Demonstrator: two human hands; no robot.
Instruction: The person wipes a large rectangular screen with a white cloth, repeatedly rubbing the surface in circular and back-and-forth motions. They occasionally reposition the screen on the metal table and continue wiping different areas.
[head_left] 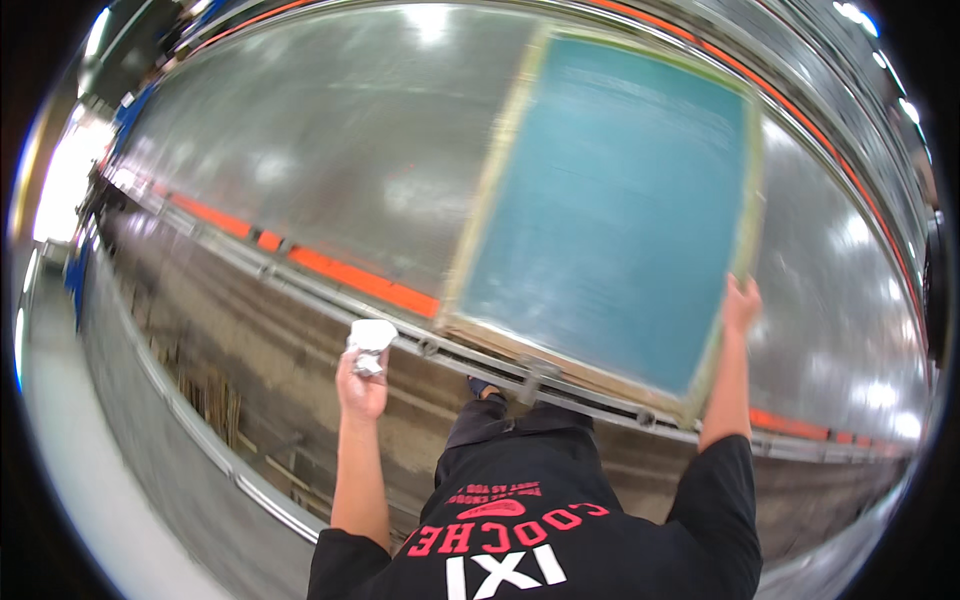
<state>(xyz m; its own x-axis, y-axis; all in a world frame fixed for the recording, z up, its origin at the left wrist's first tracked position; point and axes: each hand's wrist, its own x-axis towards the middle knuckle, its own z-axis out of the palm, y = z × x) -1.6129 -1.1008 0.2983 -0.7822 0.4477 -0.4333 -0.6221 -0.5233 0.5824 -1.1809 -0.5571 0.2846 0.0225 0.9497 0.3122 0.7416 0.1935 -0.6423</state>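
A large framed screen (610, 210), like a screen-printing screen, lies over the long grey metal table (350, 140). Its teal mesh is bordered by a pale yellowish frame. My right hand (740, 303) is closed on the right edge of that frame, toward its near corner. Away to the left, my left hand (362, 392) is raised over the gap in front of the table. It grips a white crumpled wad (373, 336), perhaps cloth or paper, with a greyish lower part. The fingers behind the wad are partly hidden.
A metal rail (265, 268) with small fittings runs along the table's near edge, beside orange strips (365, 281). A metal bracket (537, 380) sticks out from the rail in front of me. Behind my left arm, another rail-edged grey surface (190, 420) borders the walkway.
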